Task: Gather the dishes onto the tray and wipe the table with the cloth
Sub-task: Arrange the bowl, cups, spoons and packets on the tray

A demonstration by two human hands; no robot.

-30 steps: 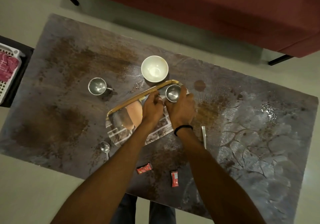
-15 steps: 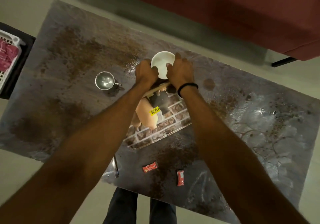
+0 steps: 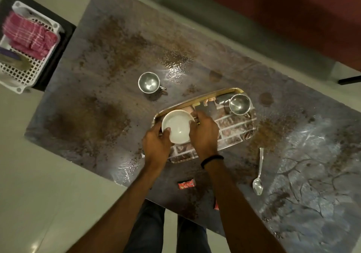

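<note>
A white bowl [image 3: 178, 126] sits at the left end of the mirrored tray [image 3: 237, 137], gripped on both sides by my left hand [image 3: 156, 145] and my right hand [image 3: 204, 134]. One steel cup [image 3: 239, 104] stands at the tray's far right corner. A second steel cup [image 3: 149, 82] stands on the dirty table [image 3: 101, 104], left of the tray. A spoon [image 3: 258, 172] lies on the table to the tray's right. A pink checked cloth [image 3: 29, 35] lies in a white basket [image 3: 21, 73] at the far left, off the table.
Brown crumbs and wet patches cover much of the table top. A red wrapper [image 3: 186, 184] lies near the front edge, another peeks out beside my right forearm. A dark red sofa [image 3: 293, 18] runs along the far side. The basket rests on a black stool.
Both hands took the white bowl from behind the tray and brought it onto the tray's left end. The camera view shifted, so the cloth basket and spoon now show.
</note>
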